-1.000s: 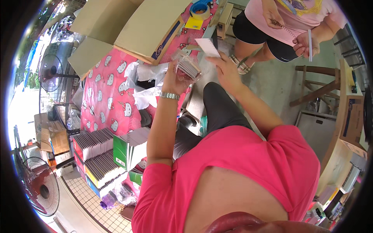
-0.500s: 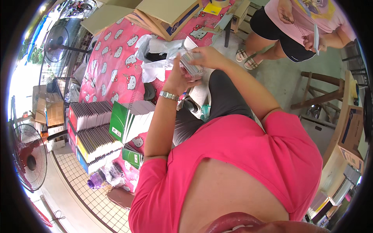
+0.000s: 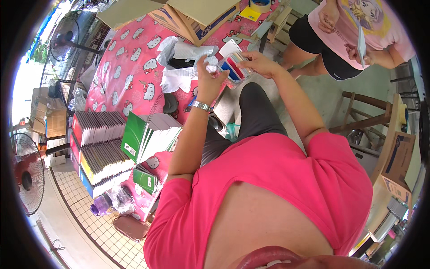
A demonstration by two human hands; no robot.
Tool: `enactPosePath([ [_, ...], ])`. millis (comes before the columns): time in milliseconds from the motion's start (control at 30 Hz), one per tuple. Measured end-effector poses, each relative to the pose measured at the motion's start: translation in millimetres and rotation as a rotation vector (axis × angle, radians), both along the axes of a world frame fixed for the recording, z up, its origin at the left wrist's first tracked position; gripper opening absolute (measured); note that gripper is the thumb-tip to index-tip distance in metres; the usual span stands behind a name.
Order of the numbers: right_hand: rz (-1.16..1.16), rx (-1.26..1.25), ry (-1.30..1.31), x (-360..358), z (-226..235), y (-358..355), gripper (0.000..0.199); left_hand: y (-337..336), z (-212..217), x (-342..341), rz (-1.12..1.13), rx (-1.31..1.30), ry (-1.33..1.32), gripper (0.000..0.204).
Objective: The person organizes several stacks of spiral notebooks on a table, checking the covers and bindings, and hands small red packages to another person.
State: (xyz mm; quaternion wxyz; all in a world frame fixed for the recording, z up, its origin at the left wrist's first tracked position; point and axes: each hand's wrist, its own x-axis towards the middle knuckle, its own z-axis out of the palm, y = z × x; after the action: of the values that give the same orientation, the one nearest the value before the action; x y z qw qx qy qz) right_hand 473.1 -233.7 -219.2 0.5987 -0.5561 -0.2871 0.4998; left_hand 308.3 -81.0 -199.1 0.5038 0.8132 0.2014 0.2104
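A small stationery shop or packing stall is suggested by stacked notebooks (image 3: 96, 127) and green-covered books (image 3: 150, 136) laid on a pink cartoon-print tabletop (image 3: 130, 67), with cardboard boxes (image 3: 197, 15), a tape roll (image 3: 260, 5) and standing fans (image 3: 65, 33) seen around.

Open floor (image 3: 358, 85) lay to the right of both raised hands, while crumpled white bags (image 3: 181, 62), cardboard boxes (image 3: 197, 18) and green notebook stacks (image 3: 148, 134) crowded the pink table (image 3: 121, 71) to their left, and another person (image 3: 354, 36) stood beyond.
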Motion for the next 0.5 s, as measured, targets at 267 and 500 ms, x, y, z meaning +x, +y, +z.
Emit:
enactPosePath([
  [267, -0.003, -0.018, -0.117, -1.4, -0.4, 8.4, 0.039, -1.9, 9.0, -2.0, -0.16, 0.254, 0.006, 0.027],
  [500, 0.022, -0.037, -0.214, -24.4, 17.2, 17.8, 0.045, 10.6, -7.0, -28.4, -0.053, 0.242, -0.082, 0.009],
])
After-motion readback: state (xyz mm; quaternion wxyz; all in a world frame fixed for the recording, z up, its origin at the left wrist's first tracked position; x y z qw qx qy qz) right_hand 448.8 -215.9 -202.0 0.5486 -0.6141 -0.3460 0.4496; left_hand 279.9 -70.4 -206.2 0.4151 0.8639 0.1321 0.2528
